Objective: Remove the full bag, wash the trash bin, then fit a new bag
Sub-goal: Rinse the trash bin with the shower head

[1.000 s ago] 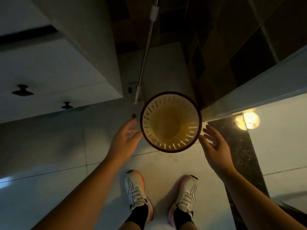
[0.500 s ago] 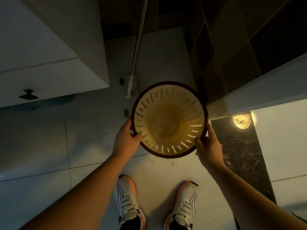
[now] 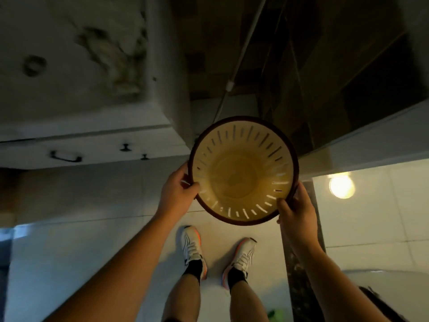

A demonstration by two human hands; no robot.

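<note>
Left hand [image 3: 177,192] and right hand [image 3: 296,209] grip the empty trash bin [image 3: 242,170] by its rim.

Bare forearms; white sneakers [image 3: 241,254] orange-trimmed; black socks [image 3: 194,268].

The trash bin [image 3: 241,173], round, yellowish with slotted walls and a dark rim, is bagless, mouth up, above the floor.

dim | lamp glare [image 3: 341,185] on right floor | upper-left blurred | wide-angle bend
</note>
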